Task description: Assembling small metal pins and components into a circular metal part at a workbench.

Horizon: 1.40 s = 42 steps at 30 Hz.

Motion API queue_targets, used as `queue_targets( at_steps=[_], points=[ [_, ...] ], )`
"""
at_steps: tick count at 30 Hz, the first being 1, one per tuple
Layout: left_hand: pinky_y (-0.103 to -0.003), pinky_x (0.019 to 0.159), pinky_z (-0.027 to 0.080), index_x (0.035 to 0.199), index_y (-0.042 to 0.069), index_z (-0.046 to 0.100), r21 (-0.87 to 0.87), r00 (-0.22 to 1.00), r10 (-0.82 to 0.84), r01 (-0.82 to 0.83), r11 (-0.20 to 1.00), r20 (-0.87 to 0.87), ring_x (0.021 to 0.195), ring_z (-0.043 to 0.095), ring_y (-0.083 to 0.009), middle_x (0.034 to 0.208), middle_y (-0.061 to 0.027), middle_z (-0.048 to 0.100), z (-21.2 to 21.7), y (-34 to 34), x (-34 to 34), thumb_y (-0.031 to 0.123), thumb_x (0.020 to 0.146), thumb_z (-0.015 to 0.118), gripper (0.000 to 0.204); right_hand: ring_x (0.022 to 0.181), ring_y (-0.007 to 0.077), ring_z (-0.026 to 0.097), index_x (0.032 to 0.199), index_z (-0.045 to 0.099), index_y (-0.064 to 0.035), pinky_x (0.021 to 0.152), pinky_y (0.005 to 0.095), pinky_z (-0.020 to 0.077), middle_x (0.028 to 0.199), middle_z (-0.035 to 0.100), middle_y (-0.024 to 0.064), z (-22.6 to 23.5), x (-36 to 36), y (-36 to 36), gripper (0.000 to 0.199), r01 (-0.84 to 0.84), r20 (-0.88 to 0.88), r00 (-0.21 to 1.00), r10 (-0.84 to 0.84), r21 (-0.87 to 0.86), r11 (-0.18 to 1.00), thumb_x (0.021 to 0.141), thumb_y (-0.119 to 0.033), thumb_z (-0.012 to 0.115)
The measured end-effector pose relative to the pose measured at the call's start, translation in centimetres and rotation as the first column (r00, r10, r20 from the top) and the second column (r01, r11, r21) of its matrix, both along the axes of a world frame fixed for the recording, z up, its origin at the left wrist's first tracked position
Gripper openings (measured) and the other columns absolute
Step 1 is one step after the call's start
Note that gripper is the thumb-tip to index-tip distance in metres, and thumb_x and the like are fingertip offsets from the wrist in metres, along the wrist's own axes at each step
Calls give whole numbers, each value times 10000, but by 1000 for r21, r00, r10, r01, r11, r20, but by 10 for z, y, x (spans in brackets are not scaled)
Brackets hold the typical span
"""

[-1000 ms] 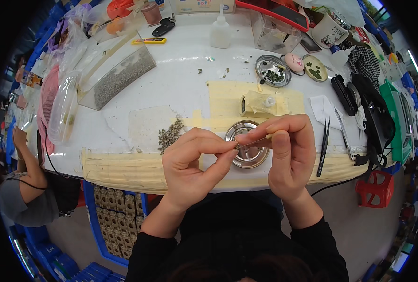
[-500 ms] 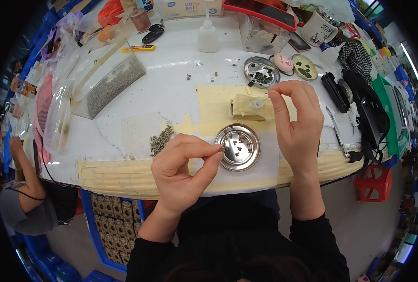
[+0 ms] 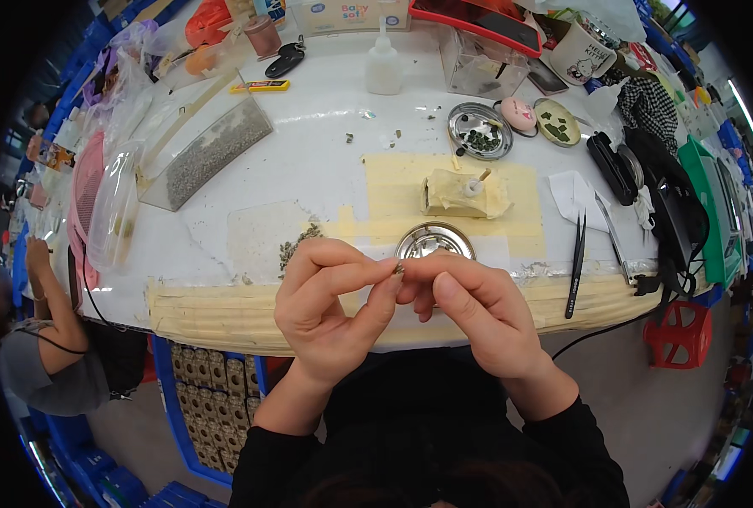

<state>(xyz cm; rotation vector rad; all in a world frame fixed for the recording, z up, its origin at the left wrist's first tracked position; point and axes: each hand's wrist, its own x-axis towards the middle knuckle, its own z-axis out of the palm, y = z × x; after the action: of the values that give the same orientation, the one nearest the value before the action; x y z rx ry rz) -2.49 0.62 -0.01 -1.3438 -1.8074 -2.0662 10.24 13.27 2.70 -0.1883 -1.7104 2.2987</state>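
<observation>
Fingers [image 3: 355, 275] of the left hand [image 3: 321, 309], nearly together, are pinching a tiny bit [image 3: 399, 269].
The bit is lying at their tips, rightward, its long axis indistinct; the right hand's [image 3: 495, 326] index finger is meeting it equally near, thumb apart, grip unclear.

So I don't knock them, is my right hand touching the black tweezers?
Apart: the head view shows your right hand left of the black tweezers, with yellow-taped table edge visible between them.

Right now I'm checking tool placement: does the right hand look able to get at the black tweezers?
Probably yes: the black tweezers lie uncovered to the right of the right hand, with nothing visible blocking the way between.
</observation>
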Motion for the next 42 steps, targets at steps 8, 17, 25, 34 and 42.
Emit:
queue_targets(
  at_steps=[8,17,25,34,42],
  points=[
    [-261,634,451,922,10,735,-41,988,105,-110,993,-111,724,592,-158,840,-60,623,3,3,3,-97,701,774,249,882,178,583,1283,629,-1,776,282,473,970,639,95,9,3,2,314,230,-200,970,-142,541,809,991,-93,559],
    [-255,638,448,939,28,749,-13,995,33,-34,999,-91,734,592,-153,852,-52,624,0,2,0,-74,714,784,249,870,136,577,1291,604,19,783,263,477,990,642,78,-5,1,-9,318,147,-74,988,-136,172,974,1002,-107,561],
    [-259,651,452,938,23,747,-49,995,59,-63,997,-79,751,591,-157,857,-54,624,2,2,2,-68,718,792,242,882,117,579,1293,598,19,799,258,468,993,651,63,0,5,-2,322,97,-58,994,-98,-8,995,1020,-139,531],
    [-257,650,454,931,25,750,-47,995,68,-71,996,-68,744,591,-151,857,-49,628,2,3,4,-90,706,779,254,840,125,580,1284,610,15,767,260,462,950,637,67,-1,4,-3,312,208,-173,974,-146,431,878,1003,-97,535],
    [-251,643,453,936,36,755,-20,997,10,-11,1000,-72,746,595,-146,859,-50,629,2,2,1,-80,717,777,249,795,59,532,1264,605,-4,717,222,455,963,641,31,-8,2,-11,286,51,13,999,-49,-205,978,1042,-160,517]
  ],
)
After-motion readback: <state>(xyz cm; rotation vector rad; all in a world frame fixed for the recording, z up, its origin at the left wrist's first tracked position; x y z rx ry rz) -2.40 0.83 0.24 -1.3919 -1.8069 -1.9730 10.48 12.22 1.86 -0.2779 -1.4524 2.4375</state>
